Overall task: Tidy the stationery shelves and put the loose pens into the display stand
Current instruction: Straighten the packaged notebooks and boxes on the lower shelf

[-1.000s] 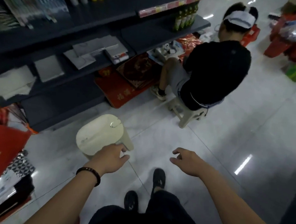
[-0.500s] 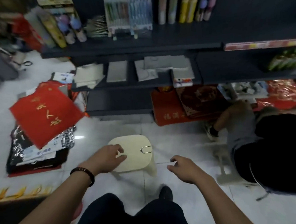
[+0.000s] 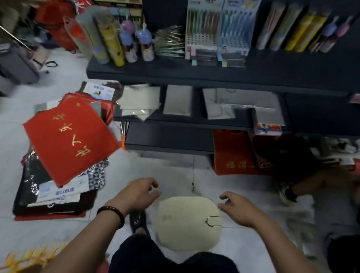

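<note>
Pale floor tiles fill the lower half of the head view, and dark shelves cross the top from 10 to 2 o'clock. At 12 o'clock, on the upper board, two pen display stands stand side by side. A heap of loose pens lies just beside them, toward 11 o'clock. At 9 o'clock a red sheet with gold characters tops a pile on the floor. A cream stool sits at 6 o'clock. The left hand hovers at the stool's 10 o'clock side, fingers loosely curled, holding nothing. The right hand is at its 2 o'clock side, fingers loosely bent, also empty.
</note>
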